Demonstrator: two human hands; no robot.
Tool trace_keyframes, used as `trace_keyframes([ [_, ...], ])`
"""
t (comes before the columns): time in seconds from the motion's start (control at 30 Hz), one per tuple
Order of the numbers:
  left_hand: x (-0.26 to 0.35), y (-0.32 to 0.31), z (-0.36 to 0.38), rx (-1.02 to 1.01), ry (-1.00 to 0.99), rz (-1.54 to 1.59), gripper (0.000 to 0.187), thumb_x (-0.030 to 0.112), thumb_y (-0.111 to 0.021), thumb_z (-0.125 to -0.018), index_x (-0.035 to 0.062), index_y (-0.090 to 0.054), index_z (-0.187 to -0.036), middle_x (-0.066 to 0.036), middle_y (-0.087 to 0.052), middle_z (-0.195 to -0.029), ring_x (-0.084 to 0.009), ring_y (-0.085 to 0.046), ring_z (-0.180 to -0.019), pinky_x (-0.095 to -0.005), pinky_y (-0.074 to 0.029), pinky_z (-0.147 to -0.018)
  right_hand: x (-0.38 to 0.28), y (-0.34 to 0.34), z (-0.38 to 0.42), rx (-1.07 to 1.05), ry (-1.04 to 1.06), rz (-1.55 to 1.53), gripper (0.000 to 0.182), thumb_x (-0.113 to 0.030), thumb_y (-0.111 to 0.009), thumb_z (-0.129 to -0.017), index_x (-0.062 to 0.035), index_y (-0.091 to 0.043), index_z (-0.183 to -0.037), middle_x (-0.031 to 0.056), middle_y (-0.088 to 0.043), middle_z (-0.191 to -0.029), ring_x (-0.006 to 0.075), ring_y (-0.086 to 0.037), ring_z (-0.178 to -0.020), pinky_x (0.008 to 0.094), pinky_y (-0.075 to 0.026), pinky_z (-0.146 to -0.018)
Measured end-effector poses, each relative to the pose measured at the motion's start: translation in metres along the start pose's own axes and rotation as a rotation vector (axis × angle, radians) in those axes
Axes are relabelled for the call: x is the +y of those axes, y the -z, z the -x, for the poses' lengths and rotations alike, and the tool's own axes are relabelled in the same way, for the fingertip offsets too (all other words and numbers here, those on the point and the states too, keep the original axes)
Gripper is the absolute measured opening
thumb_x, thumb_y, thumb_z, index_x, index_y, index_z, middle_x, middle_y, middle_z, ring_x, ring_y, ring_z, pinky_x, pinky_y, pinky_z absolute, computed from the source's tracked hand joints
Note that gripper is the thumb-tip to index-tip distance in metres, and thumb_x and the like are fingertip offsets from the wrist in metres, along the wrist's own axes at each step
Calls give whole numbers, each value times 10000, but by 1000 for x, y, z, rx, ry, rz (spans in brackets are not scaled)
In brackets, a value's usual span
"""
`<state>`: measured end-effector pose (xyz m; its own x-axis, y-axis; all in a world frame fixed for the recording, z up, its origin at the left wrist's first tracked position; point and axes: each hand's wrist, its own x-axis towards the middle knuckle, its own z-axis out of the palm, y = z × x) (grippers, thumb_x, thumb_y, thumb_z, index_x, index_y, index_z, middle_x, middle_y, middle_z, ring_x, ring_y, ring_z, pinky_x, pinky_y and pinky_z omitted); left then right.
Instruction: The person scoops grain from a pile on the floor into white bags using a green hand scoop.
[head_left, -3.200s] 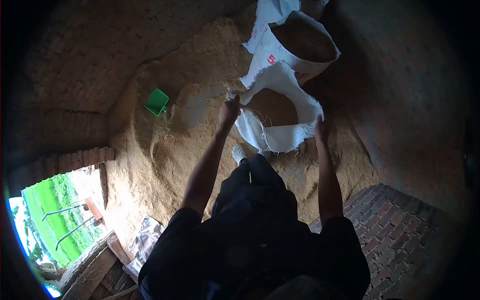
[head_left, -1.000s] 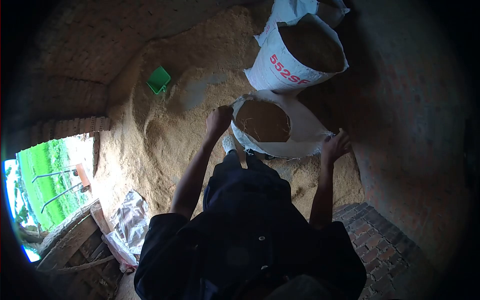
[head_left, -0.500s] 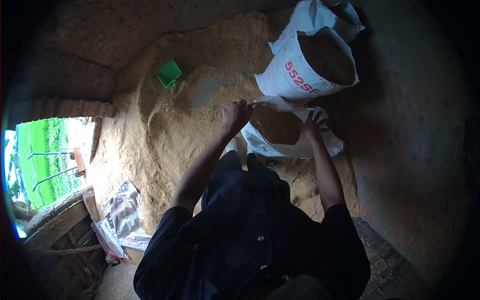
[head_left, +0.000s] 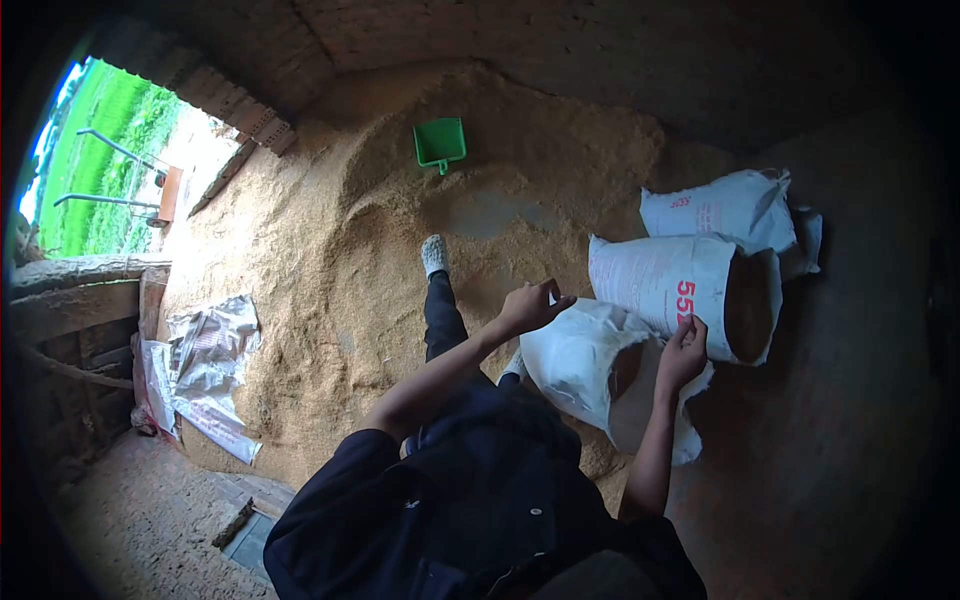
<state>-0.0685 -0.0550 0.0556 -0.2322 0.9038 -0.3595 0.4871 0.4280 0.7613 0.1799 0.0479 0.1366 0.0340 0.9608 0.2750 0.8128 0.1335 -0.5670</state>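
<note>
My left hand (head_left: 533, 306) is closed with curled fingers beside the near white sack (head_left: 572, 352). Whether anything thin is in its grip is too small to see. My right hand (head_left: 685, 352) is above that sack's mouth, its fingertips pinched together in front of the printed sack (head_left: 640, 275); what they hold, if anything, I cannot make out. The near sack has a wide, loose rim and brown grainy material inside. Red figures mark the printed sack, whose open mouth also shows brown filling.
Another white sack (head_left: 715, 212) stands behind. A green dustpan-like scoop (head_left: 440, 142) lies on the large heap of brown husk-like material (head_left: 330, 260). Crumpled silvery sacking (head_left: 212, 365) is at the left. A handcart (head_left: 165, 195) stands outside the opening, and brick walls surround the heap.
The view has turned, shifting the sacks right and lower. My left hand has come away from the near sack's rim, and my right hand has risen off its other side.
</note>
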Motion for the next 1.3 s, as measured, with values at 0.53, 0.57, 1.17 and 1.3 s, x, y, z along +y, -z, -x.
trace_keyframes([
  [0.53,-481,113,-46,595,933,656,442,425,-540,-932,-8,-625,-930,-84,-605,-641,-138,-587,-597,-291,-451,-575,-97,-687,11,-1262,-626,-68,436,-439,-602,-878,-38,-612,-1049,63,-669,-903,161,-652,-761,323,-511,-669],
  [0.57,-494,117,-35,603,962,712,432,402,-525,-955,-20,-609,-919,-31,-570,-646,-103,-540,-592,-247,-432,-574,-94,-738,16,-1288,-657,-25,518,-481,-618,-850,-49,-581,-1134,92,-640,-1017,196,-628,-886,381,-492,-762],
  [1.17,-513,-24,111,342,1307,727,398,380,-564,-922,-6,-647,-973,-101,-668,-725,-133,-633,-641,-273,-486,-622,-159,-816,73,-1051,-337,-186,526,-61,-467,-881,32,-287,-1366,212,-614,-992,247,-657,-667,354,-544,-547],
  [1.3,-498,1,113,409,1245,712,411,391,-567,-924,-12,-628,-977,-110,-666,-743,-138,-632,-650,-279,-490,-626,-132,-742,56,-1110,-274,-30,614,-55,-439,-901,-58,-177,-1456,198,-615,-936,237,-628,-553,366,-526,-474],
])
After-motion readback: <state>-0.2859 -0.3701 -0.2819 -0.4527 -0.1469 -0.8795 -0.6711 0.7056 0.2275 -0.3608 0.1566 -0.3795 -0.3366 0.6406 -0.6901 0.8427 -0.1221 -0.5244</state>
